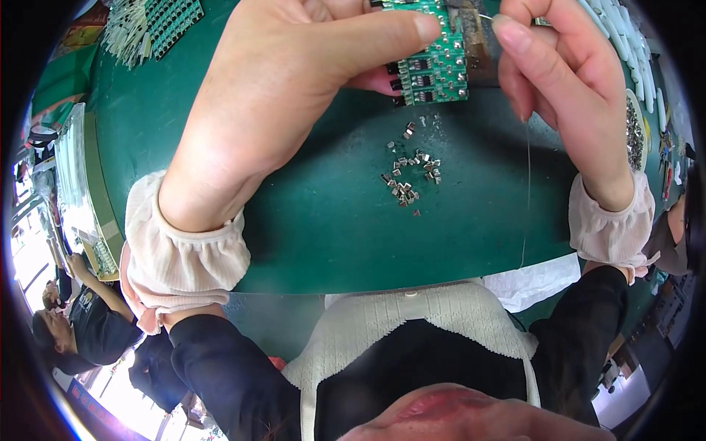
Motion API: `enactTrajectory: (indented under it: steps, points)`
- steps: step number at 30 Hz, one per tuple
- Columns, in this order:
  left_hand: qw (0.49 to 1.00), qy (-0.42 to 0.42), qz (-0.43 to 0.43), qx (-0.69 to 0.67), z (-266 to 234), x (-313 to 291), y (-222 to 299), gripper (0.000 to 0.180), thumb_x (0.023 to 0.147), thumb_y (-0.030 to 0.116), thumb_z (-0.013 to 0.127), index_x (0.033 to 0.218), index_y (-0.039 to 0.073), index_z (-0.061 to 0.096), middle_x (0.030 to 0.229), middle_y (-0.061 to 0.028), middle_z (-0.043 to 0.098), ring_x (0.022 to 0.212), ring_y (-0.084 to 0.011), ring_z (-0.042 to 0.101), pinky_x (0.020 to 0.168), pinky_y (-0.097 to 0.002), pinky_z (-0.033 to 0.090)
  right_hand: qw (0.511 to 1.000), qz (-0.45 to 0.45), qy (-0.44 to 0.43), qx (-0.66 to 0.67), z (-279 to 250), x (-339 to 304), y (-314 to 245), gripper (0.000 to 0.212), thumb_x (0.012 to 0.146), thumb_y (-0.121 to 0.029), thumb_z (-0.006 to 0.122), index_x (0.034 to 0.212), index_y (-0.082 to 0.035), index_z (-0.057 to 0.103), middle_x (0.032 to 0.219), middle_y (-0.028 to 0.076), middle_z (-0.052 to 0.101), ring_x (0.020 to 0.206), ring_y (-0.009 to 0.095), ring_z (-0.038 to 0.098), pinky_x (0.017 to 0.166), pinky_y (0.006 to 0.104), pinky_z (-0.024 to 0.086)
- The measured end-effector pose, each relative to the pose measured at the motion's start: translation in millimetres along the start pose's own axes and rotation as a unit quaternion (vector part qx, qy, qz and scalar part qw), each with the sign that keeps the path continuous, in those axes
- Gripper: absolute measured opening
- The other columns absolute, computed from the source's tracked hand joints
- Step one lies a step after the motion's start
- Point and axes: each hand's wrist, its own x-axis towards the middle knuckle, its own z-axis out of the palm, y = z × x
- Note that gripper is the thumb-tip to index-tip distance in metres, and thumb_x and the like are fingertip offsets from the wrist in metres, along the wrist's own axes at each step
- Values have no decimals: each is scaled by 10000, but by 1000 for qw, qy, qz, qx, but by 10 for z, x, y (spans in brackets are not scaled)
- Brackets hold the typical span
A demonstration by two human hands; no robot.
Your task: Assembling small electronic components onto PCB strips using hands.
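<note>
My left hand (287,73) is closed on a green circuit board panel (441,70), thumb on its top face and fingers partly out of sight beneath. Rows of small black chips and shiny solder dots cover the board, and black parts line its left edge. Right of the board, my right hand (566,77) pinches a thin solder wire (528,169). Its short silvery end points toward the board, and the rest trails down to the table's near edge. A dark brown, worn block (482,51) lies between the board and my right fingers. Below the board, several small bent metal pieces (412,176) lie scattered.
White tubes (625,44) lie at the far right, above a round dish (634,132) of small metal parts. Another green board panel (175,26) with pale wires sits far left. A long tray (99,184) stands at the left edge. Other people sit on both sides.
</note>
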Motion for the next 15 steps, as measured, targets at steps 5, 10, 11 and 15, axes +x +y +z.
enactTrajectory:
  steps: [5, 10, 11, 15]
  points:
    - [999, -8, -36, -9, -12, -38, 24, 377, 920, -60, 676, 1267, -15, 536, 1120, -100, 721, 891, -100, 693, 724, -212, 565, 998, 60, -24, -8, -83, 23, -71, 120, 1023, -54, 591, 1031, -12, 479, 706, 45, 608, 546, 88, 585, 495, 206, 423]
    - [997, -31, -65, 19, -39, 20, -18, 355, 916, -66, 673, 1244, -11, 548, 1121, -90, 721, 879, -91, 686, 723, -212, 554, 984, 76, -102, -121, -188, -11, 1, 139, 870, 3, 729, 850, -58, 605, 737, -74, 501, 691, -13, 462, 559, 179, 328]
    - [998, -19, -50, 24, -71, 27, -19, 346, 917, -62, 674, 1236, -6, 550, 1112, -88, 721, 874, -93, 686, 715, -214, 551, 974, 74, -135, -165, -117, -7, -54, 164, 891, -4, 714, 820, -66, 580, 723, -88, 494, 693, -33, 451, 550, 174, 306]
    - [999, 32, 4, 18, -98, 75, 14, 330, 921, -41, 676, 1222, 6, 548, 1077, -82, 723, 855, -100, 687, 692, -216, 540, 903, -232, -139, -334, 53, -7, 278, 142, 833, 26, 718, 947, -2, 639, 830, 80, 618, 715, 199, 634, 611, 312, 489]
